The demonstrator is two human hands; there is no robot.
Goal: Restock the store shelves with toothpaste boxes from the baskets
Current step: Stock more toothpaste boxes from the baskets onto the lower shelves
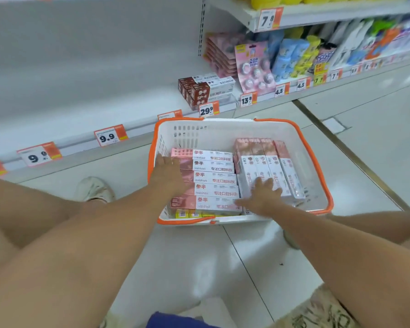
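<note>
On my far left the bottom shelf (57, 119) is bare behind its 9.9 price tags (110, 137), so that is where I judge these boxes belong; only a small stack of brown-ended toothpaste boxes (199, 92) sits further along it, above the 29.9 tag (208, 110). My left hand (167, 172) lies flat, fingers straight and together, on the pink ends of the row of pink-and-white toothpaste boxes (213, 181) lying crosswise in the left half of the white basket with orange rim (317, 166), which stands on the floor just in front of the shelf. To lift well, I should slide my fingers down the basket wall side and clamp several boxes as one block, not peel off a single one. My right hand (262, 197) is spread wide, fingers splayed, resting where that row meets the second group of boxes (268, 166), which runs lengthwise on the right. I would bring it to the white ends of the crosswise row, press the block between both palms, keep it level, and carry it left with the labels facing out.
</note>
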